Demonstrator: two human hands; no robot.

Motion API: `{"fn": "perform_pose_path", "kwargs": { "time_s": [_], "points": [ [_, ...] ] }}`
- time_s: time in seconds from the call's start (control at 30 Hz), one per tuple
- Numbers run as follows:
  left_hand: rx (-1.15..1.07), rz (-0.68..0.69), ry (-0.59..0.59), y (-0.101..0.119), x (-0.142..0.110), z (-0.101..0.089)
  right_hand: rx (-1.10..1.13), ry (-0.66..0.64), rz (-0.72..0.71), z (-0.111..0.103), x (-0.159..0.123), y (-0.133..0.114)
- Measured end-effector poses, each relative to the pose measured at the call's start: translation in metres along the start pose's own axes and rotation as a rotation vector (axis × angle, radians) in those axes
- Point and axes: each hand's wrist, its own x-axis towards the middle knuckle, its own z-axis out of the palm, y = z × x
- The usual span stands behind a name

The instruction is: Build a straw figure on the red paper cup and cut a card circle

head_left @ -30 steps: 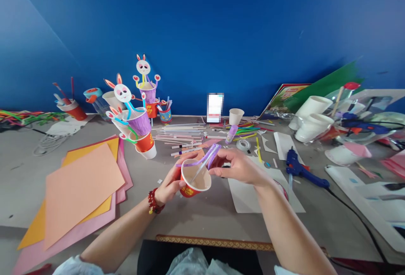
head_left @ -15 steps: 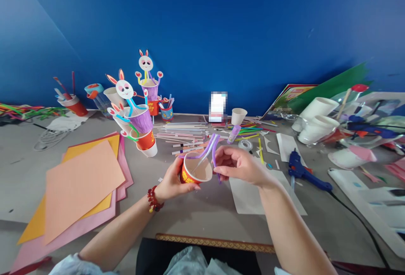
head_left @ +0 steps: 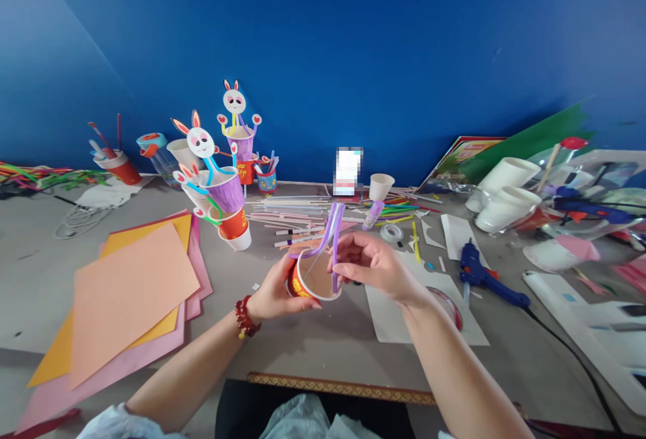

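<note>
My left hand is wrapped round a red and yellow paper cup, which is tilted so its mouth faces me and to the right. Purple straws rise from the cup in a bent bundle with a pale one among them. One purple end is bent over the cup's left rim. Between thumb and fingers of my right hand is the purple straw on the right, its lower end in front of the cup's mouth. Some of the right fingers are hidden behind the hand.
Stacked cups with rabbit figures stand back left, behind coloured paper sheets. A blue glue gun lies right, its cord running forward. Near my right forearm are white paper and a tape roll. Loose straws lie behind.
My right hand has moved slightly left with the purple straw, whose lower end went from beside the cup to across its mouth. The cup has turned a little more towards me.
</note>
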Motion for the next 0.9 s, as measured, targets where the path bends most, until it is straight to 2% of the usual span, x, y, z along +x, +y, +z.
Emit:
{"fn": "perform_pose_path", "kwargs": {
  "time_s": [0.13,0.27,0.63,0.9],
  "points": [
    [0.115,0.054,0.006,0.002,0.0,-0.004,-0.213,0.02,-0.098,0.003,-0.005,-0.003],
    [0.17,0.085,-0.015,0.003,-0.002,-0.006,-0.385,0.026,-0.113,0.002,-0.009,-0.005],
    [0.242,0.069,-0.027,0.007,0.001,-0.006,-0.358,-0.004,-0.099,0.003,-0.009,-0.004],
    [0.214,0.05,-0.02,0.005,0.0,-0.005,-0.454,-0.008,-0.127,-0.002,-0.012,-0.004]
  ]
}}
